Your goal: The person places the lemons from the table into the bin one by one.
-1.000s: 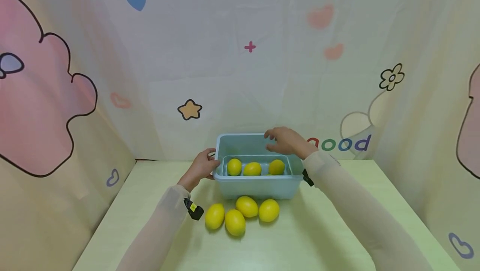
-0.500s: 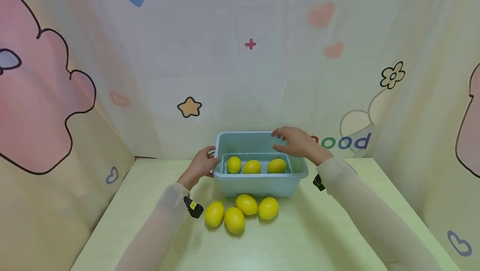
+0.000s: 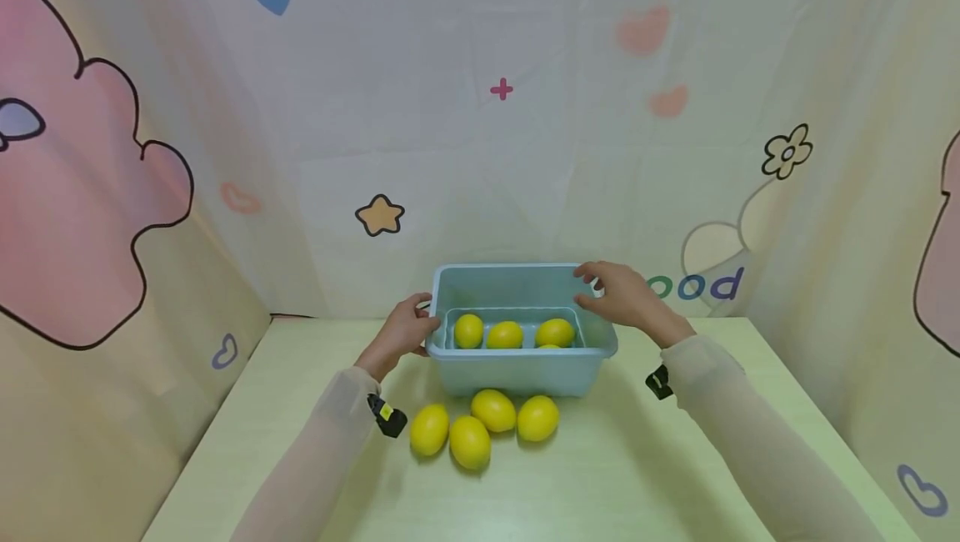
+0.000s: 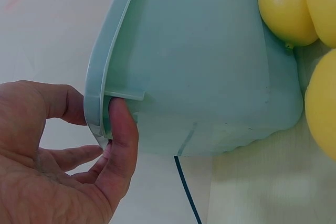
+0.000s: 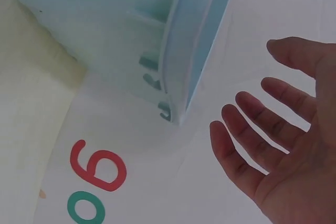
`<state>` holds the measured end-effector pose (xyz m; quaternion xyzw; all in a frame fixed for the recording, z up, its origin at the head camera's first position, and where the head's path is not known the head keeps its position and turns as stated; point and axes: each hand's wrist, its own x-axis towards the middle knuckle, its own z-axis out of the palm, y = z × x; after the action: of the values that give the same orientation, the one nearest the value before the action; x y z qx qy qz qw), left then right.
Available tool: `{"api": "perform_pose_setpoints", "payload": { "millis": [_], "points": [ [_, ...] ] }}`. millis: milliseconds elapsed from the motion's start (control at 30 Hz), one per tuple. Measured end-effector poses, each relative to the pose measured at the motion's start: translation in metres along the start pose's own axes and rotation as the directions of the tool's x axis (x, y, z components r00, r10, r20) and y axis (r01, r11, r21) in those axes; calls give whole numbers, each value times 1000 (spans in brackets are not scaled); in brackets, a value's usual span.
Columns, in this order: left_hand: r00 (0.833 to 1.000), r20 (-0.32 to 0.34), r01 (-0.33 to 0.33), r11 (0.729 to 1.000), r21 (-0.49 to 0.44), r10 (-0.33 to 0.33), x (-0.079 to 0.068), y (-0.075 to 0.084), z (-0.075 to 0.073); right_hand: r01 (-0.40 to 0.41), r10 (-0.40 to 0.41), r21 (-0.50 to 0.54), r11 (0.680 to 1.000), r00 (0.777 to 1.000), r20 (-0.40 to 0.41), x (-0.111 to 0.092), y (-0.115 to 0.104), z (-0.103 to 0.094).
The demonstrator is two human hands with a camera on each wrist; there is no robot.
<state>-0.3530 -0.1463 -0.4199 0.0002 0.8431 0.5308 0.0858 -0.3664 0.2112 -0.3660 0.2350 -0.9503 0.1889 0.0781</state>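
Note:
A light blue plastic bin (image 3: 517, 375) stands on the table near the back cloth. Inside it sit several yellow lemons (image 3: 505, 335), one showing only as a sliver behind the front rim. My left hand (image 3: 401, 331) holds the bin's left end; in the left wrist view its thumb and fingers pinch the rim (image 4: 96, 85). Over the right end of the bin is my right hand (image 3: 622, 296), fingers spread and loosely bent. The right wrist view shows this hand (image 5: 286, 145) holding nothing, apart from the bin's rim (image 5: 184, 51).
Several more lemons (image 3: 470, 443) lie grouped on the pale table (image 3: 600, 484) right in front of the bin. A printed cloth (image 3: 487, 175) with hearts, stars and letters hangs behind and at both sides.
My right hand has moved to the right across the bin, toward its right end. A sliver of another lemon now shows behind the front rim. My left hand keeps its hold.

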Motion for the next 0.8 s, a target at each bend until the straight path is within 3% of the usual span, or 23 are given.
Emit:
{"api": "perform_pose_setpoints", "payload": {
  "millis": [367, 467, 600, 800],
  "points": [
    [1000, 1, 5, 1000, -10, -5, 1, 0, 1, -173, 173, 140, 975, 985, 16, -10, 15, 1],
    [1000, 3, 4, 1000, -13, -4, 1, 0, 1, -245, 239, 220, 944, 969, 57, -12, 18, 1],
    [1000, 1, 4, 1000, -8, -4, 1, 0, 1, -346, 317, 326, 880, 938, 141, -14, 23, 2],
    [1000, 1, 11, 1000, -2, -11, 1, 1, 1, -425, 373, 392, 816, 905, 204, -16, 30, 7]
  ]
}}
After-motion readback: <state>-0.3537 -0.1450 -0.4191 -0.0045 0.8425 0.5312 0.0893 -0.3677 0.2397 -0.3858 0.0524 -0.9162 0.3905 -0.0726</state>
